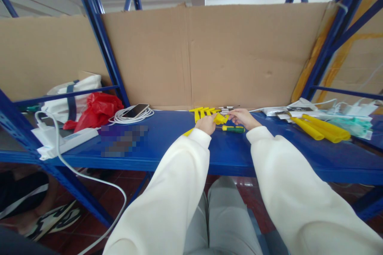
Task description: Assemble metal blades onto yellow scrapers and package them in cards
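Observation:
My left hand (pixel 206 124) is closed around one end of a small yellow plastic part (pixel 220 119) held just over the blue shelf. At the part's other side is my right hand (pixel 243 118), its thumb and fingers pinched together; what lies between them is too small to make out. A screwdriver (pixel 233 129) with a green and yellow handle lies on the shelf just below my hands. Several yellow plastic pieces (pixel 204 112) are lined up behind my left hand. Thin metal rods (pixel 229 108) lie behind the held part. Another yellow piece (pixel 188 132) shows beside my left wrist.
Long yellow-handled tools (pixel 321 127) lie on the right of the blue shelf (pixel 167 139). On the left are a phone (pixel 137 110) on a coiled white cable, a red bag (pixel 97 109) and a power strip (pixel 76 138). Cardboard (pixel 239 55) walls the back.

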